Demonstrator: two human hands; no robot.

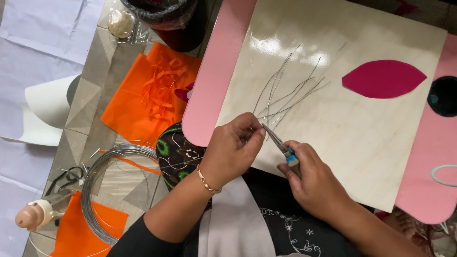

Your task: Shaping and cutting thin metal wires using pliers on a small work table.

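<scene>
Far left, floor: white paper sheets [43, 33] lie flat; a glue gun [35, 214] rests near the bottom corner, well apart from my hands.
Left, floor: a coil of grey wire [102, 190] sits on orange sheet pieces [143, 95], with cut orange strips [162, 76] heaped above; a dark bin [176, 19] stands at the top.
My left hand [233, 150]: its fingers [252, 138] are pinched shut on the near ends of the thin wires, just at the front edge of the board.
The wires [285, 93]: a loose bundle of cut grey lengths fans out from my left fingers up and across the pale glossy board [357, 143]; their far ends lie free on it.
The pliers [281, 145]: narrow-nosed, blue at the grip; their tips meet the wire ends right beside my left fingertips, touching or nearly so, I cannot tell which.
My right hand [314, 183]: closed around the plier handles, just right of and below my left.
Right: a magenta leaf-shaped felt piece [383, 78] lies on the board, apart from the wires; the board rests on a pink surface [423, 190]; a black round thing [442, 95] sits at the far edge.
Risk, as I judge it: the plier tips stand so close to my fingertips that a slip could nip skin; a loose pinch could let the fanned wires spring apart; sharp cut ends could prick.
</scene>
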